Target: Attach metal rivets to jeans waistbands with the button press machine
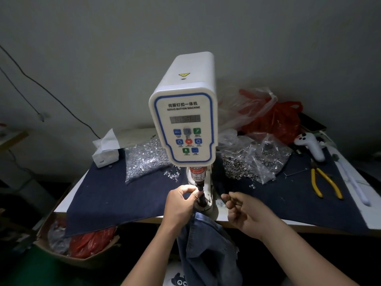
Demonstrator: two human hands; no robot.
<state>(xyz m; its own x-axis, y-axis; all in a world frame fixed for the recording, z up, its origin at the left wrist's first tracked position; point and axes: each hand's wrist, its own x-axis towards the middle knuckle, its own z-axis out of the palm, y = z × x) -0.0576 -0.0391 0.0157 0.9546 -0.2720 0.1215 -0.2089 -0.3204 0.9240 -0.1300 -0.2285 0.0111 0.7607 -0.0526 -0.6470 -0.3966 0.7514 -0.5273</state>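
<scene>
A white servo button press machine stands at the table's front middle, its dark punch pointing down at the die. Blue jeans hang from the die over the table's front edge. My left hand pinches the jeans waistband right beside the punch. To the right of the machine base, my right hand hovers with fingers curled and thumb pressed to fingertips; something small may be pinched there, too small to tell. A clear bag of silver rivets lies left of the machine, and a bag of ring-shaped parts lies right.
Dark blue cloth covers the table. A tissue box sits back left, yellow-handled pliers and a white controller at the right, red and clear plastic bags behind. A cardboard box with bags stands below left.
</scene>
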